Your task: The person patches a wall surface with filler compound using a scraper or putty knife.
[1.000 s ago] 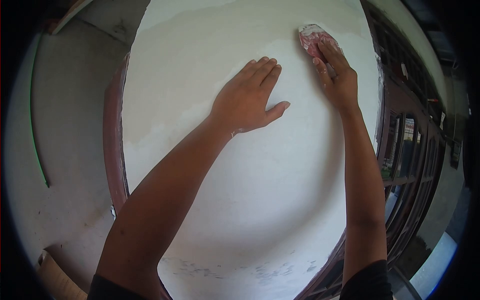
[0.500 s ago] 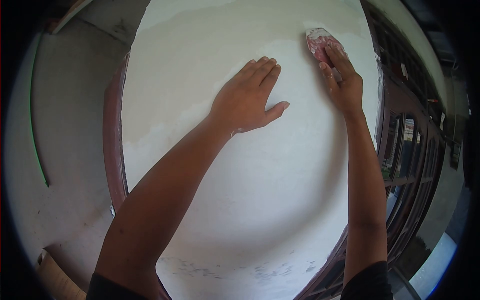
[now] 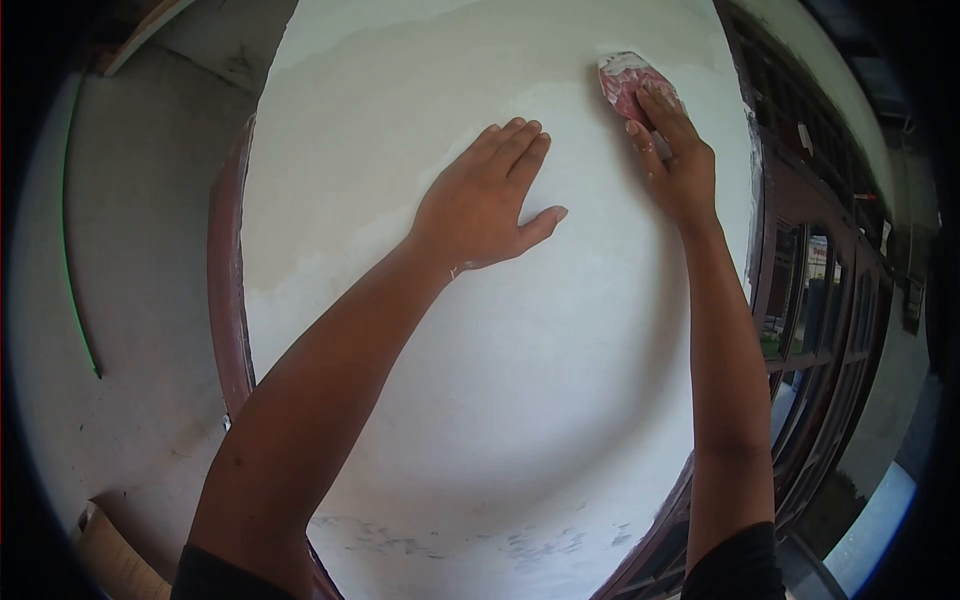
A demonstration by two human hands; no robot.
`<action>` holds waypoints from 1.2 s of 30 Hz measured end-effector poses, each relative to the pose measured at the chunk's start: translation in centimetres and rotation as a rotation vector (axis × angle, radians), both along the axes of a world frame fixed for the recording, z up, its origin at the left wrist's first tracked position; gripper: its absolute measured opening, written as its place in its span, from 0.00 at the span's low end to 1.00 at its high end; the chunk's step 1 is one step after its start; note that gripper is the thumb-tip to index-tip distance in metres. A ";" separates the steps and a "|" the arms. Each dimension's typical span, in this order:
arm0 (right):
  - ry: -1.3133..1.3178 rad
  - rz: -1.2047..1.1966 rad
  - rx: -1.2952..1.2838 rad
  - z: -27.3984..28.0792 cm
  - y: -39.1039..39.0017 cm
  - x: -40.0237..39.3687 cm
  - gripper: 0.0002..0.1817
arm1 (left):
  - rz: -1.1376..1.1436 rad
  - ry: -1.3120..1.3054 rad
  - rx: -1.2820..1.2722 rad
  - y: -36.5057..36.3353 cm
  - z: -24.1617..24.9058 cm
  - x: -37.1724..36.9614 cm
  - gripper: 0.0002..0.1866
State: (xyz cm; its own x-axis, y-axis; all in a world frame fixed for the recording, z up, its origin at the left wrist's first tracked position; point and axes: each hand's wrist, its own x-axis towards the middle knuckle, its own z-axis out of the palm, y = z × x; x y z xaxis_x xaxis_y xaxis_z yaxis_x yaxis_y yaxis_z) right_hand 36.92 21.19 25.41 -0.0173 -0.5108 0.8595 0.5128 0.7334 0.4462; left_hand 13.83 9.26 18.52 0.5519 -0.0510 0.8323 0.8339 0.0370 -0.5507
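Observation:
My left hand (image 3: 482, 195) lies flat on the pale wall panel (image 3: 500, 360), fingers together and thumb stretched out. Small white smears mark its wrist. Up and to the right, my right hand (image 3: 680, 165) grips a red putty scraper (image 3: 625, 88) coated with white paste. The scraper rests against the panel near its upper right edge, its tip pointing up and left. Fingers and thumb hide its lower end. Specks of white stick to my right thumb.
Dark wooden frames with glass panes (image 3: 820, 295) run along the right side. A reddish-brown wooden edge (image 3: 228, 270) borders the panel on the left. Further left, a thin green line (image 3: 68, 250) hangs against a grey wall (image 3: 150, 250). A brown sheet (image 3: 118, 550) sits at the lower left.
My right hand has shifted slightly left with the scraper along the panel. My left hand appears a little further left, still flat; the whole view has also moved slightly.

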 end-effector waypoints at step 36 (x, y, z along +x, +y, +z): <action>0.136 1.247 -1.751 -56.1 -17.2 -5.0 0.15 | -0.456 -1.478 -0.455 -17.9 -49.8 5.2 0.49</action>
